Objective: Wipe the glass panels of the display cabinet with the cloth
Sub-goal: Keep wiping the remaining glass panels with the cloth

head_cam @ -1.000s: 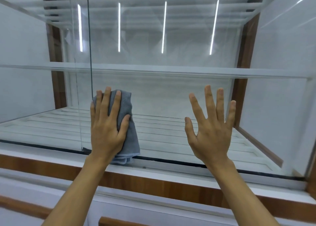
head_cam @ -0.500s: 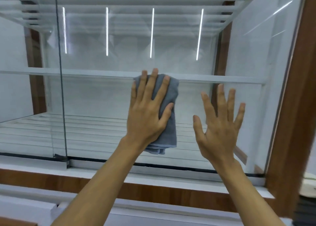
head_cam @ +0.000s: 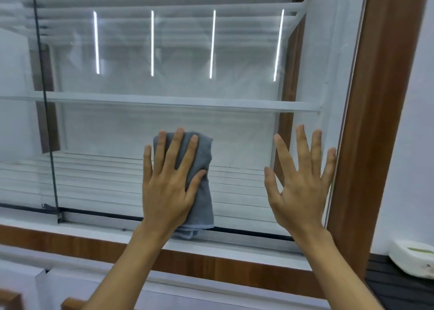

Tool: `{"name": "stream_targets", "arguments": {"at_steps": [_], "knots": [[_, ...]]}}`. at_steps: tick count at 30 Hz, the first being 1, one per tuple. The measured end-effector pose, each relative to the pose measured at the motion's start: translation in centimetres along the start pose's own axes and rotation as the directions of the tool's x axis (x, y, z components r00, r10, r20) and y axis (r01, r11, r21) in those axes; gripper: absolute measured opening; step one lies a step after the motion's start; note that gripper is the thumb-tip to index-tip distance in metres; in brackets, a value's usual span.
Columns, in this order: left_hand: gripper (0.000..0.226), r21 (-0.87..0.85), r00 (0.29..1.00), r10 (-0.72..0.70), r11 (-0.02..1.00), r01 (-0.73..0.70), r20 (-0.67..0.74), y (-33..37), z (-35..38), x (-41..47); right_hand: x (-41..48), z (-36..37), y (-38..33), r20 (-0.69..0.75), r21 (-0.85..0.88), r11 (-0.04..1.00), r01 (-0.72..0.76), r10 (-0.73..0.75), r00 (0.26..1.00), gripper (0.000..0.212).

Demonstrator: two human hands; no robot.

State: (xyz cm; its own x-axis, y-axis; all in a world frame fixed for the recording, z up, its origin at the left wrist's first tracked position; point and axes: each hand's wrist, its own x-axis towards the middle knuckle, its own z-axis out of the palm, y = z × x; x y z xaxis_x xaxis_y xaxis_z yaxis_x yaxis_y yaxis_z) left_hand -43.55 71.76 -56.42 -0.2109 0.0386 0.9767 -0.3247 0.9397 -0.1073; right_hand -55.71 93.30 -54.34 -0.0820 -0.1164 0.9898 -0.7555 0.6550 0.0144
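Cloth [head_cam: 199, 159]: grey, soft ribbed weave, folded into a tall pad. It sits low on the glass panel [head_cam: 117, 133], with its bottom fold at the dark sill track [head_cam: 94, 212].
Your left hand [head_cam: 168, 187]: grip flat, fingers straight and spread, pressing the cloth to the glass.
Your right hand [head_cam: 300, 187]: grip wide open and empty, fingers splayed just beside the cloth, little finger close to the brown wood-grain frame [head_cam: 366, 145].
Glass: smooth, clear, reflective. Its greenish vertical edge [head_cam: 44, 98] stands well to your left, with broad open pane between.
White shelf [head_cam: 164, 99]: straight, crossing above both hands.
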Motion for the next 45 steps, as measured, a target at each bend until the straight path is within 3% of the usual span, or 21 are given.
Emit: {"name": "stream_targets", "arguments": {"at_steps": [4,12,22,27,30,36,39,41,45], "knots": [[0.058,-0.061,0.996,-0.081,0.995,0.079,-0.029,0.3,-0.2,-1.0,-0.1,0.1,-0.1,-0.005,0.002,1.000,-0.002,0.002,1.000,0.061],[0.066,-0.107,0.993,-0.111,0.988,0.114,0.035,2.4,1.1,-0.4,-0.1,-0.7,0.5,0.029,-0.002,1.000,0.009,-0.009,1.000,0.061],[0.063,-0.090,0.992,0.117,0.990,-0.112,0.044,8.5,1.1,5.3,-0.5,-1.6,1.2,0.052,0.060,0.998,-0.005,0.001,0.999,0.060],[0.062,-0.078,0.984,0.166,0.984,-0.161,0.059,6.9,1.0,4.0,-0.5,-1.6,1.2,0.057,0.052,0.999,-0.005,0.002,0.998,0.061],[0.064,-0.056,0.990,0.117,0.992,-0.113,0.075,4.2,0.6,2.0,-0.5,-1.5,1.2,0.065,0.048,0.999,-0.015,0.012,0.998,0.060],[0.067,-0.107,0.987,-0.158,0.981,0.160,0.029,-2.8,-0.3,0.2,-0.5,-1.3,1.1,0.051,0.044,0.999,-0.014,0.011,0.999,0.061],[0.068,-0.160,0.975,-0.223,0.962,0.221,0.008,-3.0,0.0,1.2,-0.5,-1.3,1.2,0.041,0.040,0.999,-0.011,0.009,0.999,0.061],[0.069,-0.189,0.974,-0.225,0.957,0.219,-0.011,-1.7,0.2,2.3,-0.5,-1.3,1.2,0.041,0.036,0.999,-0.008,0.007,0.999,0.061],[0.069,-0.169,0.997,-0.073,0.983,0.069,-0.015,2.2,0.3,4.6,-0.5,-1.2,1.2,0.036,0.046,0.999,-0.008,0.006,0.999,0.061]]}}
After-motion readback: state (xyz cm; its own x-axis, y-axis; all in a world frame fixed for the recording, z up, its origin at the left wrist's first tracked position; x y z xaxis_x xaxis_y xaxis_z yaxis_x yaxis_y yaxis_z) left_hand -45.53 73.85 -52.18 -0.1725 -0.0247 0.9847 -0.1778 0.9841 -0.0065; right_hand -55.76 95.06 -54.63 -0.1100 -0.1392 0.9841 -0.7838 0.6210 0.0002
